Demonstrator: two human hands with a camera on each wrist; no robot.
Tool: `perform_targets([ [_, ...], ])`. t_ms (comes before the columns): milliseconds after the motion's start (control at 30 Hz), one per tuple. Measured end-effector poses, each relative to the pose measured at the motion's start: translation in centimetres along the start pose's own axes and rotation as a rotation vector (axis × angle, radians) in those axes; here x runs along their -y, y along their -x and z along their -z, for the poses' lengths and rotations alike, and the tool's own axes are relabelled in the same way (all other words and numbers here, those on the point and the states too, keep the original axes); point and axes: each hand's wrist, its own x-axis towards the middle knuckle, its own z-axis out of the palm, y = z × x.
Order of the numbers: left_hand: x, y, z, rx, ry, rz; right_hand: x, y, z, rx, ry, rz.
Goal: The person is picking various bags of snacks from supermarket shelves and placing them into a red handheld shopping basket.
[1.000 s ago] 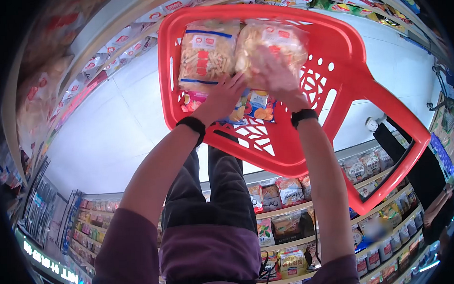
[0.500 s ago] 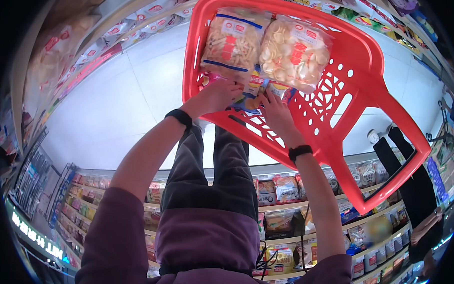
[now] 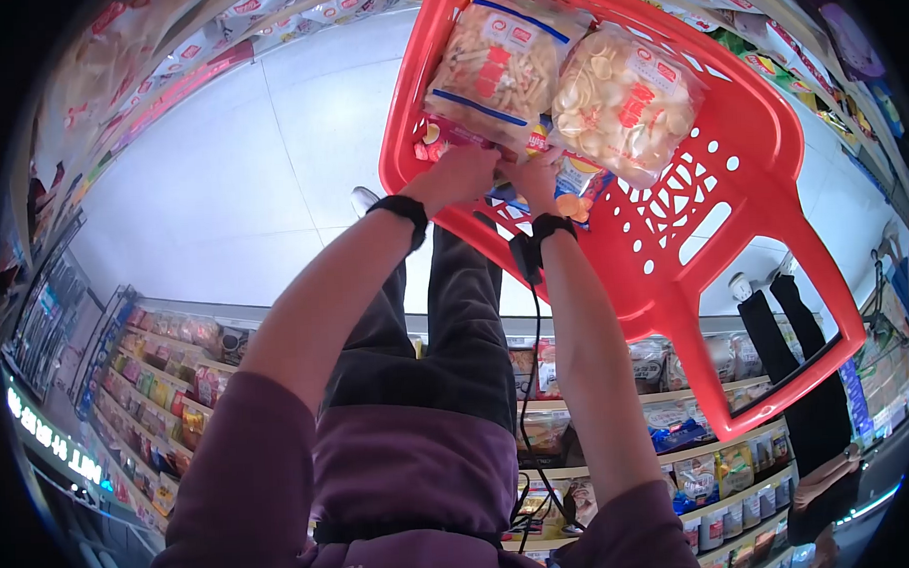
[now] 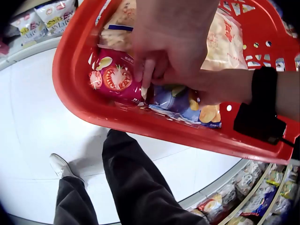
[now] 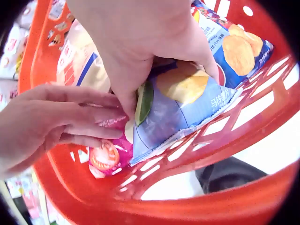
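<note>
My right hand point(image 3: 534, 178) point(image 5: 140, 42) pinches a light blue chip bag point(image 5: 173, 112) between thumb and fingers inside the red basket point(image 3: 769, 123). Beside it my left hand point(image 3: 461, 176) point(image 5: 61, 119) touches the pink tomato bag point(image 5: 105, 154) point(image 4: 117, 77), its fingers nearly straight in the right wrist view. Another blue chip bag point(image 5: 239, 54) lies on the other side of my right hand. Beyond the hands lie a clear bag of stick snacks point(image 3: 497, 67) and a clear bag of round puffs point(image 3: 623, 103).
Shelves of packaged snacks point(image 3: 689, 416) stand near my legs, with more along the basket's far side point(image 3: 767, 68). The basket's long handle point(image 3: 834, 271) points right. A person's dark-clothed legs point(image 3: 777, 343) show at the right. A black cable point(image 3: 524, 412) hangs from my right wrist.
The basket and its bags have shifted right and up in the head view. My right hand has left the round puffs bag and moved down beside my left, onto the chip bag.
</note>
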Motion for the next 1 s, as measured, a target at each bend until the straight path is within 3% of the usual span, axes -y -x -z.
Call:
perform_targets([
  [100, 1.2, 0.2, 1.3, -0.228, 0.183, -0.058, -0.6, -1.0, 1.4, 0.007, 0.045, -0.042],
  [133, 1.8, 0.6, 1.3, -0.282, 0.25, -0.06, -0.8, -0.4, 2.5, 0.079, 0.151, 0.069],
  [233, 4.1, 1.2, 1.3, -0.218, 0.155, 0.034, 0.3, 3.2, 7.1, 0.216, 0.446, 0.417],
  [333, 4.7, 2.4, 2.1, -0.131, 0.137, 0.131, -0.2, 4.0, 8.5, 0.086, 0.803, 0.883],
  [367, 4.6, 2.7, 2.1, -0.159, 0.116, 0.122, -0.4, 3.7, 8.2, 0.039, 0.827, 0.925],
  [433, 4.2, 3.4, 1.9, -0.209, 0.074, 0.106, -2.0, 1.8, 7.0, -0.204, 1.009, 1.119],
  [467, 3.9, 3.7, 1.8, -0.244, 0.002, -0.013, -2.9, 0.9, 6.4, -0.326, 1.097, 1.213],
  [500, 3.2, 4.0, 2.1, -0.281, -0.069, -0.132, -3.2, 0.3, 6.1, -0.425, 1.182, 1.208],
  [633, 2.6, 3.3, -0.4, -0.383, -0.274, -0.507, -3.0, -0.4, 3.0, -0.275, 1.035, 0.927],
  [733, 1.6, 2.9, -0.9, 0.219, -0.225, -0.134, -1.2, 1.4, 3.7, -0.115, 0.926, 0.832],
  [833, 1.4, 2.2, -1.1, 0.261, -0.173, 0.004, -0.7, 3.2, 5.2, -0.036, 0.914, 0.958],
  [933, 1.6, 2.7, -1.3, 0.025, -0.072, 0.011, -2.9, 3.4, 5.3, -0.002, 1.078, 1.076],
  [1000, 2.4, 3.1, -0.8, -0.01, -0.052, -0.009, -4.7, 2.9, 5.1, -0.049, 1.07, 1.175],
])
